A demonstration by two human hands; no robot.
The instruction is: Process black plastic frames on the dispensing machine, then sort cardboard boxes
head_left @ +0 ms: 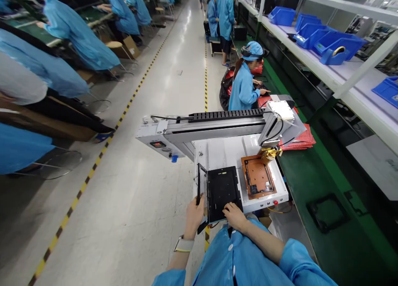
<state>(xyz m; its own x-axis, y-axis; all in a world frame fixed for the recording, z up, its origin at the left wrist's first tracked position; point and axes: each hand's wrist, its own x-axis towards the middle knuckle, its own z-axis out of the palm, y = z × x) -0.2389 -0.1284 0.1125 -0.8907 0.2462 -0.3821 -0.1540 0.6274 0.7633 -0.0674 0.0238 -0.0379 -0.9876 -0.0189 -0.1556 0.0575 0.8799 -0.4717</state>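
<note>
My left hand (195,215) is closed around the lower part of a thin black rectangular frame (199,184), which stands tilted on edge at the machine's left side. Beside it a flat black plate-like fixture (221,188) lies on the white machine bed. My right hand (235,215) is at the fixture's lower right, fingers bent and fingertips against its surface; whatever they pinch, if anything, is too small to make out. To the right, a copper-brown fixture (253,176) holds another dark frame, under the yellow head (270,154) of the machine.
The machine's grey gantry arm (217,130) spans just ahead. A red button (275,202) sits on its front edge. On the green bench (311,178) at right lie another black frame (328,212) and red packets (303,138). A co-worker (244,84) works beyond; blue bins (329,41) line a shelf.
</note>
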